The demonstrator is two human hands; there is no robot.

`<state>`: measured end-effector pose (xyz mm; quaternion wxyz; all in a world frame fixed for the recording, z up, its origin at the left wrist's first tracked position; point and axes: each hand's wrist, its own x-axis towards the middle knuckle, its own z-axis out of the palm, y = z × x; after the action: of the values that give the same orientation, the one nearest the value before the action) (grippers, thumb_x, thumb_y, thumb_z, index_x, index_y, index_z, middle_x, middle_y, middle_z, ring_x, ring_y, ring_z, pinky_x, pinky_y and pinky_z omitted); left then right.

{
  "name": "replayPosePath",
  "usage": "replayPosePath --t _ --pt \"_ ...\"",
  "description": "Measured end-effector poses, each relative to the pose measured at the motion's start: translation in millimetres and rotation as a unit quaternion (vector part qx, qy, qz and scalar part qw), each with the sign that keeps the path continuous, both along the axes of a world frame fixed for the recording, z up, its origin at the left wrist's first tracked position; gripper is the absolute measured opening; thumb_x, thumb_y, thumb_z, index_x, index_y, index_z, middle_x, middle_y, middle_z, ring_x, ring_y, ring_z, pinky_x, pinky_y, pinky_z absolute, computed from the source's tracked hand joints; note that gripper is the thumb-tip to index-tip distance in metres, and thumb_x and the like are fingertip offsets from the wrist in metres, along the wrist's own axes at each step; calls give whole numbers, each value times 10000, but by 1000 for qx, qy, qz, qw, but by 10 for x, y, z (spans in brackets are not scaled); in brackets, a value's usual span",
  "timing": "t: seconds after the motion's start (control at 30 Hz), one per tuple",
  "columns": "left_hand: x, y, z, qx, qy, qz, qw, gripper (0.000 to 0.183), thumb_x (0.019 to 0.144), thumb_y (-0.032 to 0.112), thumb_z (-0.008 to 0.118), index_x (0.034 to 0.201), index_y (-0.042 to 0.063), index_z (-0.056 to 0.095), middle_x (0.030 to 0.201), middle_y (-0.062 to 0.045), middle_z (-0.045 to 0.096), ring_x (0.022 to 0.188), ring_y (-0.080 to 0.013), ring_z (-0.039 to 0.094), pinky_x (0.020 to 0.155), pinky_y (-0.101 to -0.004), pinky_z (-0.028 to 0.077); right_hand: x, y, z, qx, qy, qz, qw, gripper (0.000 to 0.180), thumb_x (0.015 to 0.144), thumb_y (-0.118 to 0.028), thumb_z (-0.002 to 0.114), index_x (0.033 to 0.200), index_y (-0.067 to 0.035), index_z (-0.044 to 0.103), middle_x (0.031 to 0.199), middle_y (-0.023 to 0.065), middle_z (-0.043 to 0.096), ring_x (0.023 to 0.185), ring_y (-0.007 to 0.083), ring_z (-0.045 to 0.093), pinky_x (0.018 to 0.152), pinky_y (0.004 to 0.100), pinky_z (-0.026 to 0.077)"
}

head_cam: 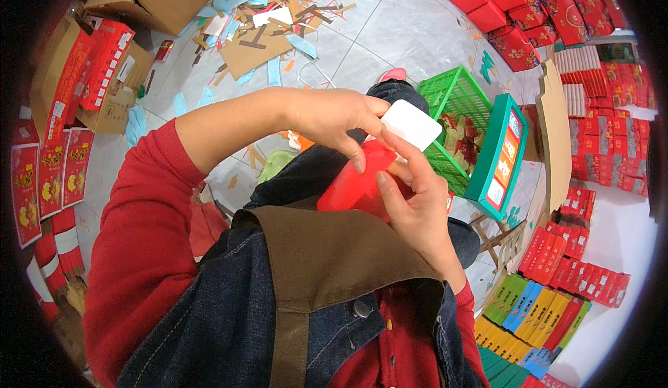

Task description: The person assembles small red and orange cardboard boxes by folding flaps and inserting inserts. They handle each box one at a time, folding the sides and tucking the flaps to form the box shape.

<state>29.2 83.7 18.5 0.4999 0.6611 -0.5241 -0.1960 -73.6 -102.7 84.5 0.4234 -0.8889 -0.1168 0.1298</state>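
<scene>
A red piece of packaging (350, 180), perhaps a thin pouch or folded wrapper, is held in front of my lap. My left hand (334, 119) reaches over it from above, with the thumb pressed against its upper edge. From the right, my right hand (417, 205) pinches the same red piece between thumb and fingers. A white card with rounded corners (412, 125) sticks out beyond the fingertips, and my right index finger touches its lower edge. Which hand bears the card is unclear. The fingers hide part of the red piece.
A green plastic basket (436, 88) holding wrapped items stands right of my knee, with a teal box (498, 158) against it. Cardboard scraps (255, 48) litter the tiled floor ahead. Cartons (151, 2) stand at left; red gift boxes (514, 48) and coloured boxes (537, 309) are stacked at right.
</scene>
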Motion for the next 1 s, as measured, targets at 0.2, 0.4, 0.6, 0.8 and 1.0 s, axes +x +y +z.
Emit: replayPosePath --t 0.2,0.4,0.6,0.8,1.0 --pt "3 28 -29 16 -37 12 999 502 688 220 760 1141 95 585 1043 -119 504 967 -307 524 788 -368 432 18 -22 121 -59 4 53 997 718 765 -32 626 1404 -87 305 939 192 592 843 319 611 720 384 487" --pt "-25 40 -49 16 -79 36 996 507 684 252 762 1132 99 581 958 -124 483 882 -304 527 719 -377 435 65 -68 139 -101 -22 123 987 807 767 -95 645 1437 -75 194 1058 240 558 894 381 584 763 447 473" --pt "-88 80 -58 -14 -82 53 995 516 705 277 734 1159 102 564 1079 -126 505 983 -317 529 784 -378 453 70 -96 116 -95 -34 126 987 803 770 -103 644 1423 -14 186 1195 270 504 1011 396 547 824 455 459" --pt "-99 57 -68 -7 -48 41 998 483 699 232 740 1149 135 594 1047 -110 543 959 -309 550 785 -368 459 98 -143 64 -36 -86 173 980 743 764 -69 640 1401 -6 263 1221 250 503 1049 393 531 889 432 427" --pt "-94 13 -84 -22 -18 26 999 394 700 184 744 1080 150 644 994 -110 581 939 -296 562 780 -355 462 118 -113 8 -34 -119 164 979 721 756 -51 639 1390 -16 297 1117 221 558 994 380 549 859 415 436"
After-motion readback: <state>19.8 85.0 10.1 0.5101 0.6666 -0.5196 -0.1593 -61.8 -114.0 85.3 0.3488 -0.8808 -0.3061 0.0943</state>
